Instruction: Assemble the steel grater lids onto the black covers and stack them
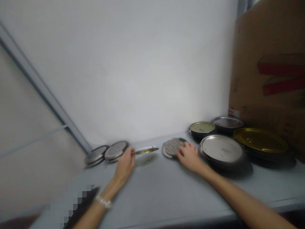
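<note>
Pinching a thin round tin lid by its rim, the left hand is closed around that edge, and the lid sits nearly edge-on just right of the fingertips, with a gold-coloured face showing and a soft shadow on the tabletop below it. A metal link bracelet circles the left wrist.

The right hand lies over the edge of a perforated metal disc, its fingers curved down on the dimpled surface. It touches the disc, but whether it actually grips it cannot be told from this view. A dark rim shows around part of the disc, on the side away from the hand.

Just left of the left hand, two dark-rimmed metal lid stacks and lean close together on the grey tabletop. Right of the right hand, almost touching it, sits a wide stack of silver tin lids. Farther right lies a larger stack of gold-lacquered lids. Beyond the right hand, toward the wall, are a smaller olive-gold lid and a silver lid on dark stacks. A brown cardboard box with red markings stands upright behind the gold lids, against a white wall. A pixelated blur covers the area beside the left forearm.
</note>
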The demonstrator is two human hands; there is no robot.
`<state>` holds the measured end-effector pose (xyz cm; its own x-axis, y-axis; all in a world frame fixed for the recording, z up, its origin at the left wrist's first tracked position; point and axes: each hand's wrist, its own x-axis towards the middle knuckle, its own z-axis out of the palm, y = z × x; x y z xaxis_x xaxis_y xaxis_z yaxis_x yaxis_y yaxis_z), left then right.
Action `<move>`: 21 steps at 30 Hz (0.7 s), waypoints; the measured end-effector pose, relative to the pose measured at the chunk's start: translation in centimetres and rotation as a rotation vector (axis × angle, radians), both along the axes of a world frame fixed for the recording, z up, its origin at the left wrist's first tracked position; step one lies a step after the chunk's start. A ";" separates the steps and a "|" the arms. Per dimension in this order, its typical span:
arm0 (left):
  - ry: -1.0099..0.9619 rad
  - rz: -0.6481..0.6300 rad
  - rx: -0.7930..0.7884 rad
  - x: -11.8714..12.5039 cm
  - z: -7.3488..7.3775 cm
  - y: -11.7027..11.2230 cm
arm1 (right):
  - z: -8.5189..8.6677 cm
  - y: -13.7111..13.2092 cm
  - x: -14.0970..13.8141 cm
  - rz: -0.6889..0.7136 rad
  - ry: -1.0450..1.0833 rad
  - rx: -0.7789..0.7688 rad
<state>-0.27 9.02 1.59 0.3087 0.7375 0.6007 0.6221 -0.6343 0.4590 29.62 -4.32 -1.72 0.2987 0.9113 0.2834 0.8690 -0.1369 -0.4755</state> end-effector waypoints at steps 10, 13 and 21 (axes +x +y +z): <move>0.032 -0.400 -0.700 2.4 0.5 -3.4 | 0.2 -0.2 0.0 0.003 0.017 -0.037; 0.196 -0.480 -0.772 3.6 0.2 -5.2 | 0.4 -0.4 0.0 0.013 0.023 -0.044; 0.419 -0.304 -0.346 7.5 0.5 -4.7 | 0.3 -0.2 0.4 0.094 0.026 -0.010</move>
<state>7.25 4.30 2.04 0.6932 0.7099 0.1245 0.6090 -0.6693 0.4256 29.98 -4.49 -1.43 0.2192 0.9383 0.2676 0.8657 -0.0605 -0.4970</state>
